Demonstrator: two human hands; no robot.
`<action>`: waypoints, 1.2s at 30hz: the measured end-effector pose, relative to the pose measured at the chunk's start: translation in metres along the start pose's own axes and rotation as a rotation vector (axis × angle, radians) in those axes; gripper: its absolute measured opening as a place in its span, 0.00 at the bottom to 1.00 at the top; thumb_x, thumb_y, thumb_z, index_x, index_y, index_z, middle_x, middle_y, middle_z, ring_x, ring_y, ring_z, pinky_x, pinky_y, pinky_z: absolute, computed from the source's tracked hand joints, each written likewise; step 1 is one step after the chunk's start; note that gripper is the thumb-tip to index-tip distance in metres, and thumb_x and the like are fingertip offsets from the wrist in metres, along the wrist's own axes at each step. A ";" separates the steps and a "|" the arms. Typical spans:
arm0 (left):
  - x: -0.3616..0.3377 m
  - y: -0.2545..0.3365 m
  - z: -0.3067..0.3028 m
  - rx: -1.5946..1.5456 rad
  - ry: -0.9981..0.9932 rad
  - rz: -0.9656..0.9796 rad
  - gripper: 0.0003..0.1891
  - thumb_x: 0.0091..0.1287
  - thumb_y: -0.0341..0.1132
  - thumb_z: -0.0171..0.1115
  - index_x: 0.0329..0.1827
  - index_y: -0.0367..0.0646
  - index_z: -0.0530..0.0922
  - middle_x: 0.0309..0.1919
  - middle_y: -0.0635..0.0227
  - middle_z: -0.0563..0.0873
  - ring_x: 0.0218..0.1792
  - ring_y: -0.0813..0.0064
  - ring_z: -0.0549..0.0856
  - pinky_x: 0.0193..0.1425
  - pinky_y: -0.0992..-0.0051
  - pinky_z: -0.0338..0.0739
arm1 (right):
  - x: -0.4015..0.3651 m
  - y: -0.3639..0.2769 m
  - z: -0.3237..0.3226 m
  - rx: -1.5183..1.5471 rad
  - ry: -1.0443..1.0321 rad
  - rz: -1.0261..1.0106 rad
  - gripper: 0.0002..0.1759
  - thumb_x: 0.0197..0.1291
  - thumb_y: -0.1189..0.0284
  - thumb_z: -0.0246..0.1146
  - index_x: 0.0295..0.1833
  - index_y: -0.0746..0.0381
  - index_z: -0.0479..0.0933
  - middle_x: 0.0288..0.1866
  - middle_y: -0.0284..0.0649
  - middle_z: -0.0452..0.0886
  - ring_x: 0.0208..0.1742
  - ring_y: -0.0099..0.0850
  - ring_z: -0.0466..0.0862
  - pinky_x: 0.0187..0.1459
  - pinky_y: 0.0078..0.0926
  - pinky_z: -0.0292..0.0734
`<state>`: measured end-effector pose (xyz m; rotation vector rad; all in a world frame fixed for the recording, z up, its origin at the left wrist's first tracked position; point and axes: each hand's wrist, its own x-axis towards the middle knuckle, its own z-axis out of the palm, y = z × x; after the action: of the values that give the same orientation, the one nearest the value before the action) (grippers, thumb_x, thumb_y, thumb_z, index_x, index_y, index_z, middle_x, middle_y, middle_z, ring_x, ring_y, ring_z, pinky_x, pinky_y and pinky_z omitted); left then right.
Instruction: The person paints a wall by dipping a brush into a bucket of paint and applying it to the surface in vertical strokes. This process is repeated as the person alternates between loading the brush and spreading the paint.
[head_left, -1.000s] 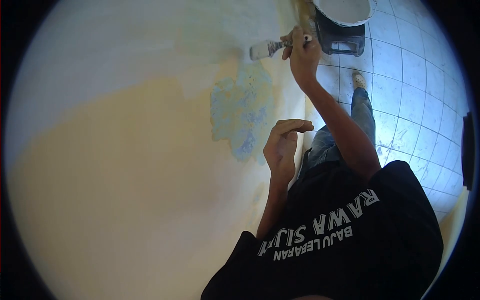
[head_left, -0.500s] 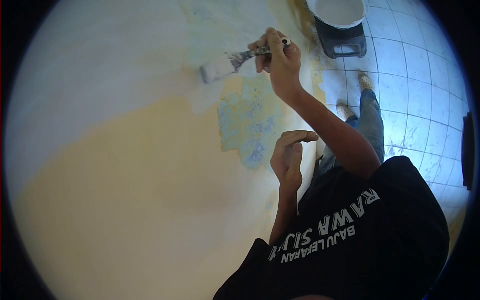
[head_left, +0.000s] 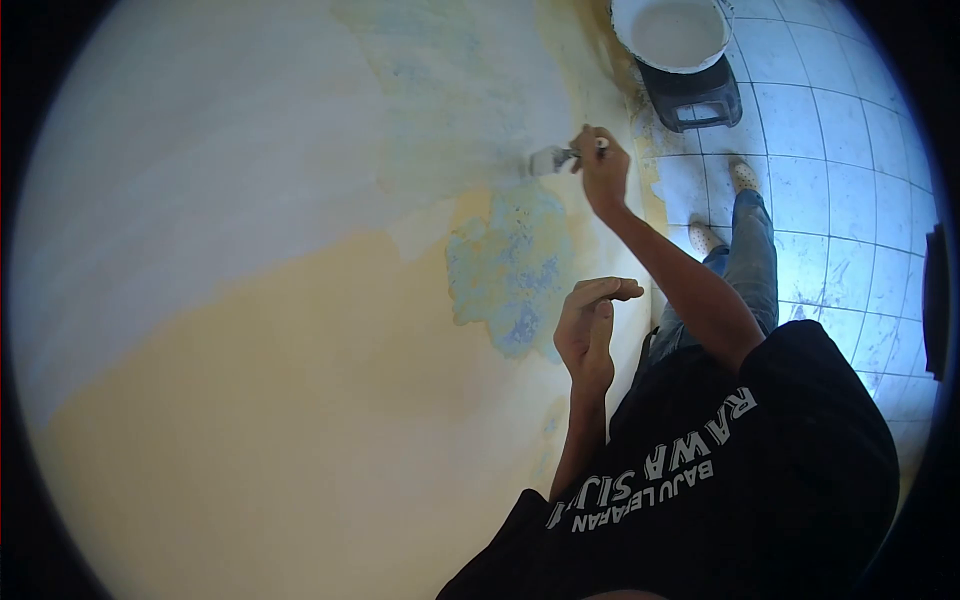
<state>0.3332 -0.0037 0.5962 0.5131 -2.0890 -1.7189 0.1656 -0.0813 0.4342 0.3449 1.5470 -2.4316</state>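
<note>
My right hand (head_left: pixel 604 175) is closed around the handle of a paintbrush (head_left: pixel 549 161). The brush's pale, paint-coated bristles point left against the wall (head_left: pixel 250 400), just above a peeled patch (head_left: pixel 515 265) showing blue and green. Whitish paint covers the wall's upper part, and yellow shows below it. Nearer my body, my left hand (head_left: pixel 588 325) is raised beside the wall with nothing in it, its fingers stretched out and bent at the knuckles, the thumb apart from them.
A white-rimmed tub of pale liquid (head_left: pixel 680 35) stands on a dark stool (head_left: pixel 697 100) at the top right. Light floor tiles (head_left: pixel 840 200) with dark smudges run along the right. My shoes (head_left: pixel 742 176) are on the tiles close to the wall. A dark object (head_left: pixel 935 300) sits at the far right edge.
My right hand has moved the brush to the right and slightly down along the wall. My left hand keeps its shape. The whole view has shifted slightly.
</note>
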 end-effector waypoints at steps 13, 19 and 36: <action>0.048 0.087 0.045 -0.068 0.050 0.306 0.11 0.77 0.31 0.57 0.58 0.40 0.77 0.40 0.58 0.84 0.39 0.60 0.87 0.39 0.62 0.86 | -0.005 -0.167 0.047 0.538 -0.241 0.152 0.19 0.82 0.62 0.57 0.42 0.65 0.82 0.34 0.39 0.88 0.24 0.22 0.85 0.23 0.18 0.73; 0.090 0.064 0.093 -0.171 0.028 0.080 0.09 0.78 0.25 0.53 0.55 0.30 0.78 0.47 0.46 0.86 0.46 0.57 0.88 0.55 0.59 0.84 | 0.120 -0.083 -0.052 0.281 0.070 0.067 0.15 0.80 0.66 0.60 0.45 0.67 0.83 0.37 0.41 0.90 0.28 0.23 0.86 0.27 0.20 0.75; 0.164 0.002 0.156 -0.048 0.306 -0.233 0.13 0.80 0.33 0.56 0.57 0.31 0.78 0.43 0.48 0.87 0.44 0.56 0.89 0.53 0.57 0.86 | 0.426 -0.073 -0.193 -0.946 -0.640 -0.146 0.18 0.74 0.59 0.65 0.55 0.62 0.86 0.40 0.45 0.92 0.40 0.31 0.93 0.44 0.30 0.85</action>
<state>0.1121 0.0449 0.5812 0.9709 -1.8252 -1.6824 -0.2468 0.0929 0.2793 -0.6593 2.1393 -1.3708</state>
